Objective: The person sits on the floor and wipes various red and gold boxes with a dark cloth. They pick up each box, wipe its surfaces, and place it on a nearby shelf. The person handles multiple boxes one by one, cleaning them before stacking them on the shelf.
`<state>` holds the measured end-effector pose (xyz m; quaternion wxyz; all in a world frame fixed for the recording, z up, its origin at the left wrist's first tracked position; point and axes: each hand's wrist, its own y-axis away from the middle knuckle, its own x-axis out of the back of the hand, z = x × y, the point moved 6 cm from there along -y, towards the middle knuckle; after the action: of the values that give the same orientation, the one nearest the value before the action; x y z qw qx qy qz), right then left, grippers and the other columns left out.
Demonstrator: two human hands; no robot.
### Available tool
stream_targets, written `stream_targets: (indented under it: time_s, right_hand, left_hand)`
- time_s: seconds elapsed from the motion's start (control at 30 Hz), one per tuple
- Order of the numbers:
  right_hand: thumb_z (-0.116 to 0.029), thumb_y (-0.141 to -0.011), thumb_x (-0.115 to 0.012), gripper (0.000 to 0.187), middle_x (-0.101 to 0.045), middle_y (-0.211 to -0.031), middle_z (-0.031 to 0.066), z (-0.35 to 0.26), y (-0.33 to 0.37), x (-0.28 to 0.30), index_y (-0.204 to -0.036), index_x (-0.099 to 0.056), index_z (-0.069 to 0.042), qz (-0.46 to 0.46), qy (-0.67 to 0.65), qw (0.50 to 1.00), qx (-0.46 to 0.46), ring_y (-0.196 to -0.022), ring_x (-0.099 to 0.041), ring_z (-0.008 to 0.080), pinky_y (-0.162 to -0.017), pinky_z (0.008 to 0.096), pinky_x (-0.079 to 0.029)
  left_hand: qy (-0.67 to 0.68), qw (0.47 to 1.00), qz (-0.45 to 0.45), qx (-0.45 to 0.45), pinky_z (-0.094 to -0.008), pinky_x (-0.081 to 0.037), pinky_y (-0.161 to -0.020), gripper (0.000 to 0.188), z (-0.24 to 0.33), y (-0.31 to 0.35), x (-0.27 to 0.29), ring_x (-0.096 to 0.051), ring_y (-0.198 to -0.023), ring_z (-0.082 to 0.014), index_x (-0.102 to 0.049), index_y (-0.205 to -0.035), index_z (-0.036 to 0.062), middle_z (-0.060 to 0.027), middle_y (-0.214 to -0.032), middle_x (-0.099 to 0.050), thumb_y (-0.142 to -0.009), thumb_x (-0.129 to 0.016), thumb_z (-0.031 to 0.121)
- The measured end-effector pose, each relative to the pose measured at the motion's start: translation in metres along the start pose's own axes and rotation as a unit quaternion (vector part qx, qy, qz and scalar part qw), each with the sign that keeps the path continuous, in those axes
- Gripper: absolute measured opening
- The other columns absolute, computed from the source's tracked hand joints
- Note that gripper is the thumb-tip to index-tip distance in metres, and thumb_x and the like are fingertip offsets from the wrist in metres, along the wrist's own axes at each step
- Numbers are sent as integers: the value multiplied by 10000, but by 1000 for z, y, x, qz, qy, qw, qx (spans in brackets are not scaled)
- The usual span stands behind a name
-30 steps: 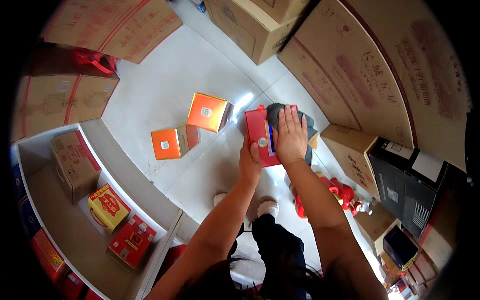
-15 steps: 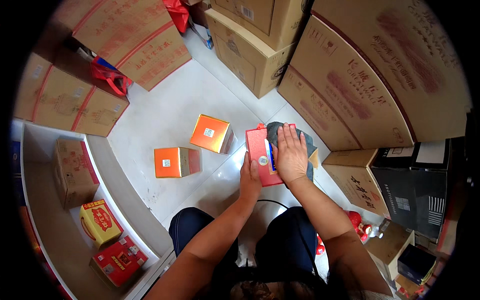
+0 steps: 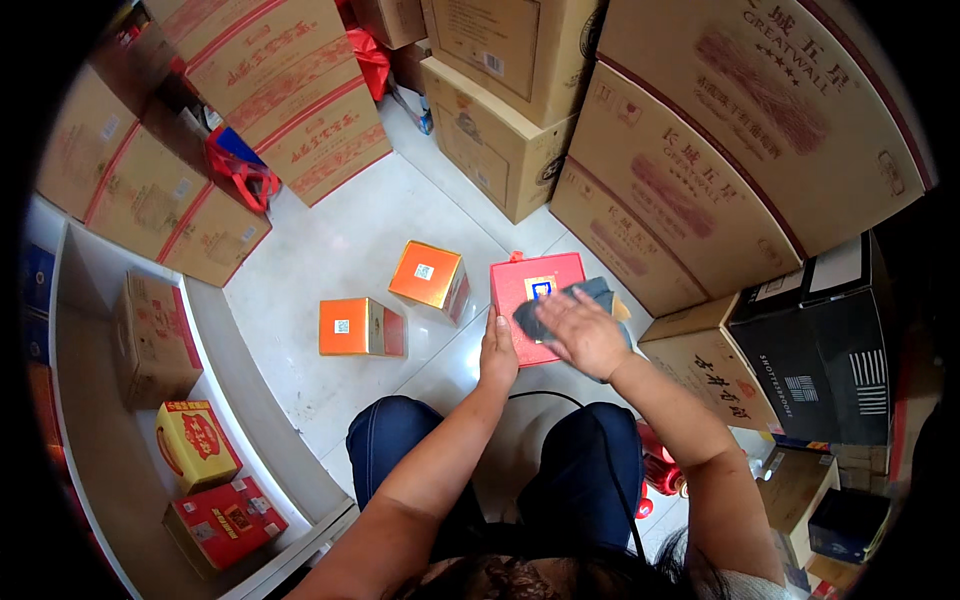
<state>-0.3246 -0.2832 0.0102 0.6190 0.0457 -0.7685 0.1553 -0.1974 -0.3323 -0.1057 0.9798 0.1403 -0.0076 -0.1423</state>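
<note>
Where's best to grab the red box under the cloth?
Probably take the red box by its left side, from the left: that edge is long and straight, and the left grip rests there. The grey cloth under the right grip covers part of the top.

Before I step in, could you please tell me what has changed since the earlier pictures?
The right hand has moved the dark grey cloth toward the person, uncovering the upper part of the red box. Since the first picture, the shoes have gone from view. The left hand stays at the box's left edge; two orange boxes still stand nearby.
</note>
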Motion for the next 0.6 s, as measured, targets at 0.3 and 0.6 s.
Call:
stream_targets:
  time_s: [0.3, 0.6]
  right_hand:
    - [-299, -863, -528, 458, -458, -1331, 112, 8, -60, -22, -1241, -491, -43, 61, 58, 973, -215, -1252, -403, 249, -1070, 424, -244]
    - [-210, -763, -638, 488, -488, -1303, 104, -18, -16, 2, -1215, -522, -69, -8, -12, 1000, 16, -1229, -435, 236, -1043, 422, -299]
  left_hand:
    - [96, 994, -46, 19, -307, -315, -1015, 554, 20, 11, -17, -384, -1245, -212, -236, -1404, 32, -128, -1385, -352, -984, -228, 393]
    - [-56, 997, 20, -46, -348, -258, -1065, 585, -14, -9, -3, -333, -1292, -306, -298, -1371, 0, -194, -1386, -356, -960, -184, 400]
